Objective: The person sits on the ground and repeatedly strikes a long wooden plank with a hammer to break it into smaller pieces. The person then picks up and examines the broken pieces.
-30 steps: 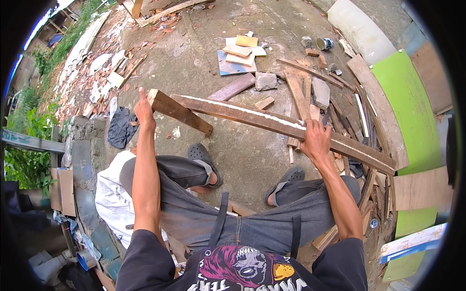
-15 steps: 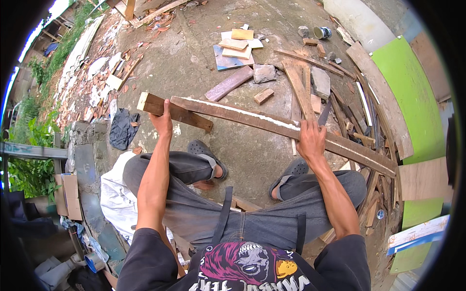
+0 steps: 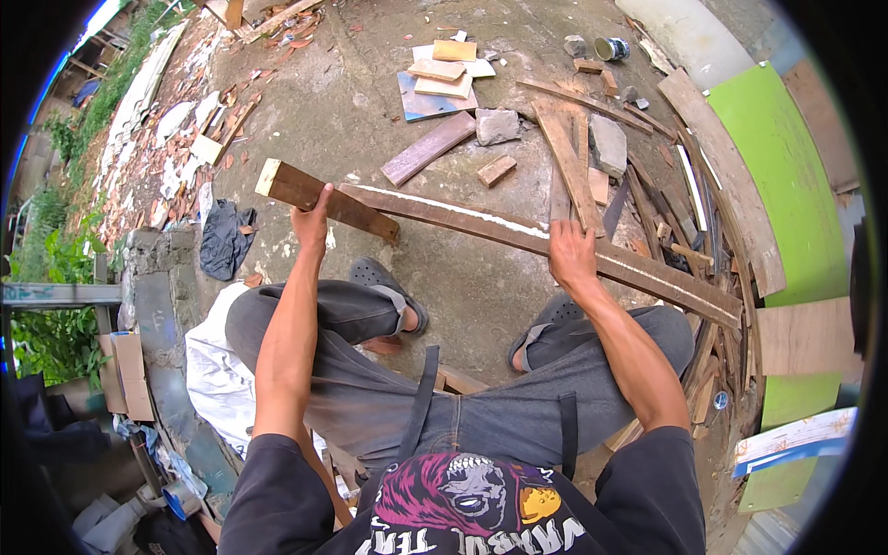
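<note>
I sit with knees apart over a concrete floor. My left hand grips a short brown wooden beam with a pale cut end, held above the ground in front of my left knee. My right hand rests on and grips a long dark plank with a whitish edge. The plank runs from the beam's right end across to a scrap pile at the right. The beam's right end meets the plank's left end.
Loose wood offcuts, a stone block and planks lie on the floor ahead. A green panel curves along the right. A dark cloth and rubble lie at the left beside a concrete ledge.
My left hand has shifted its hold along the short beam, which now sits a little nearer and more to the right. The right hand stays on the plank.
</note>
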A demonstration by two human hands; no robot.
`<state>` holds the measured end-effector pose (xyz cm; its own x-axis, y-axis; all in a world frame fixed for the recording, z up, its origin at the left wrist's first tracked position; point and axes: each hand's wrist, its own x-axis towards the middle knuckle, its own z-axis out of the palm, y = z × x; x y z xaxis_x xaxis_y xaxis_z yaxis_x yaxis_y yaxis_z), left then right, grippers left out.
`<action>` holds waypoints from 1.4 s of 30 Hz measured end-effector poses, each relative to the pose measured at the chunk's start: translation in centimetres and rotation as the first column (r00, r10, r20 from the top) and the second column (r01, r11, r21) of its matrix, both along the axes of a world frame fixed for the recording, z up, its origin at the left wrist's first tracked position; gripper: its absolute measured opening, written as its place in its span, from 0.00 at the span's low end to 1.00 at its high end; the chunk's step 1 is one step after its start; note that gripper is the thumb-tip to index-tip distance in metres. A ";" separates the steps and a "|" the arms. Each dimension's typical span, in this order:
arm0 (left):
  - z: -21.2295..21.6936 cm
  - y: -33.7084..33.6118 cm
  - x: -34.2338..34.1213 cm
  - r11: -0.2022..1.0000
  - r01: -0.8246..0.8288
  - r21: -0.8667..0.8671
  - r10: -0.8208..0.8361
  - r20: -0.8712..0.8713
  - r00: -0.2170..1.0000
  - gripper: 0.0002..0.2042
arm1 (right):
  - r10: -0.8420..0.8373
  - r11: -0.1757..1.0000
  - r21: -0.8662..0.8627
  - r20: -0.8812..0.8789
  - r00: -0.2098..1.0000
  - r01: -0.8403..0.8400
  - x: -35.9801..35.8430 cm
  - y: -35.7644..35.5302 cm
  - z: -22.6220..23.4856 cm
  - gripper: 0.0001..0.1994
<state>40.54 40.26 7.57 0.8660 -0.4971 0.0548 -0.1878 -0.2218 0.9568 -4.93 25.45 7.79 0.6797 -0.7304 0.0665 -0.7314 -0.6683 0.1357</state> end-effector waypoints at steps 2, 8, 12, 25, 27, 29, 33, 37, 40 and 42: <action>0.0 0.1 0.1 1.000 0.010 0.008 -0.010 -0.004 1.000 0.21 | -0.003 1.000 0.029 -0.035 0.999 0.004 -0.1 0.0 -1.4 0.12; -0.3 0.3 0.1 0.994 0.107 -0.035 -0.110 -0.104 0.988 0.20 | -0.034 0.983 0.175 -0.113 0.993 0.054 -0.2 -0.3 -3.6 0.16; -1.2 1.1 1.2 0.988 0.093 -0.123 -0.117 -0.210 0.971 0.20 | -0.018 0.938 0.338 -0.161 0.987 0.073 0.0 -1.0 -3.6 0.24; -0.5 2.2 1.8 0.954 -0.239 -0.180 0.156 -0.381 0.911 0.24 | -0.114 0.719 0.653 -0.227 0.967 0.238 0.7 -3.5 0.0 0.41; -0.8 2.3 2.0 0.945 -0.259 -0.202 0.169 -0.380 0.910 0.24 | -0.065 0.731 0.649 -0.240 0.969 0.209 0.6 -3.7 -0.2 0.39; -0.8 2.2 2.0 0.940 -0.267 -0.214 0.172 -0.381 0.908 0.23 | -0.023 0.750 0.635 -0.255 0.967 0.185 0.7 -3.9 -0.5 0.36; -1.1 2.3 1.9 0.940 -0.284 -0.190 0.193 -0.393 0.899 0.22 | -0.004 0.853 0.512 -0.191 0.982 0.103 1.0 -3.3 -0.6 0.30; -1.0 2.0 1.8 0.950 -0.270 -0.158 0.184 -0.418 0.890 0.23 | -0.027 0.854 0.513 -0.121 0.992 0.086 1.1 -3.1 -0.5 0.30; -0.6 1.9 1.4 0.956 -0.248 -0.157 0.162 -0.422 0.892 0.26 | -0.021 0.874 0.482 -0.104 0.994 0.069 1.9 -2.9 0.8 0.29; -1.0 2.1 2.0 0.970 -0.217 -0.112 0.157 -0.398 0.904 0.28 | -0.019 0.900 0.431 -0.101 0.995 0.061 2.7 -2.5 2.7 0.27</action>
